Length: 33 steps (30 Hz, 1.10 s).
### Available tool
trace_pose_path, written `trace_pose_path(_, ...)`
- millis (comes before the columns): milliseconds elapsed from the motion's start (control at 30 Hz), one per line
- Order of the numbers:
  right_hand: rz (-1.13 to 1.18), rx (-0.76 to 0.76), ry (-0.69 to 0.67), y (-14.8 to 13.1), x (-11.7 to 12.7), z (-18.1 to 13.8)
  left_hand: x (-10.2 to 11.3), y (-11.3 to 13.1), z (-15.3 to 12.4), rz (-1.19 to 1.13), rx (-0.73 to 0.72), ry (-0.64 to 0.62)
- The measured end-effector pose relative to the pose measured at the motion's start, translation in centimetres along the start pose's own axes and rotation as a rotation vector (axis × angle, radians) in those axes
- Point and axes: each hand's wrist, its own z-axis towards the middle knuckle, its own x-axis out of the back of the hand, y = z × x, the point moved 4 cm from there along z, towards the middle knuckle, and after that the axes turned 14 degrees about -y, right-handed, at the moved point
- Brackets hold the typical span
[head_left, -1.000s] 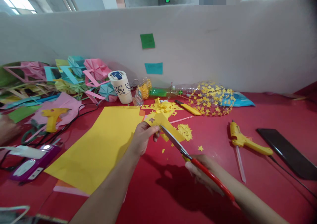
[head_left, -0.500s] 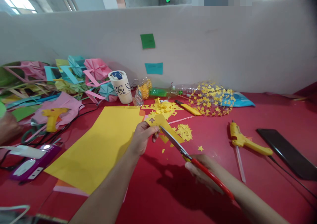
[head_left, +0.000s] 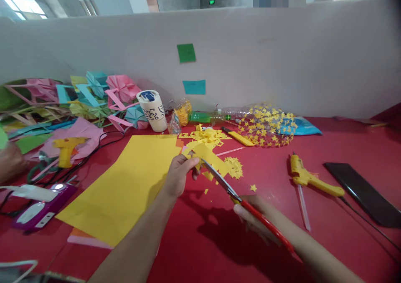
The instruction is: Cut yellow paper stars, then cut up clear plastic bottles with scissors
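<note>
My left hand (head_left: 181, 173) pinches a strip of yellow paper (head_left: 210, 154) between thumb and fingers; a star-shaped hole shows near its left end. Red-handled scissors (head_left: 259, 216) are gripped in my right hand (head_left: 255, 216), with their blades pointing up and left. The blade tips lie at the paper close to my left thumb. Just beyond the strip is a pile of small yellow stars (head_left: 233, 168), and a single yellow star (head_left: 253, 188) lies to its right. Below the strip are a few tiny yellow scraps (head_left: 206, 191).
Large yellow sheets (head_left: 125, 183) lie at left, near a purple power strip (head_left: 44, 205) and a glue gun (head_left: 66, 149). A second glue gun (head_left: 310, 178) and a black phone (head_left: 363, 193) are at right. Behind stand a white cup (head_left: 153, 111) and a star-covered bottle (head_left: 266, 124). Someone's hand (head_left: 12, 162) is far left.
The yellow strip has tilted, its right end pulling slightly back to the left. Both hands and the scissors stay almost in place.
</note>
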Motion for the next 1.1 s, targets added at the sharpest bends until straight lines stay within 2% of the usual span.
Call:
trace_pose_path(200, 0.013, 0.069, 0.006, -0.4, -0.8, -0.3, -0.6, -0.8, -0.5, 0.102, -0.076, -0.001)
trace_pose_path(333, 0.03, 0.124, 0.006, -0.4, -1.0, -0.3, -0.9, -1.4, -0.8, 0.118, -0.057, 0.024)
trace_pose_path(533, 0.106, 0.145, -0.013, -0.2, -1.4, 0.0, -1.6, -1.7, -0.9, 0.078, -0.058, -0.012)
trace_pose_path(700, 0.134, 0.128, 0.003, -0.2, -1.6, 0.0, -1.8, -1.8, -1.0, 0.078, -0.043, 0.017)
trace_pose_path(967, 0.198, -0.019, 0.029, 0.6, -2.1, 0.2, -2.0, -1.8, -1.0, 0.051, -0.049, -0.009)
trace_pose_path(1100, 0.202, -0.027, 0.048, 0.4, -2.2, 0.1, -2.1, -1.9, -1.0, 0.039, -0.038, 0.004)
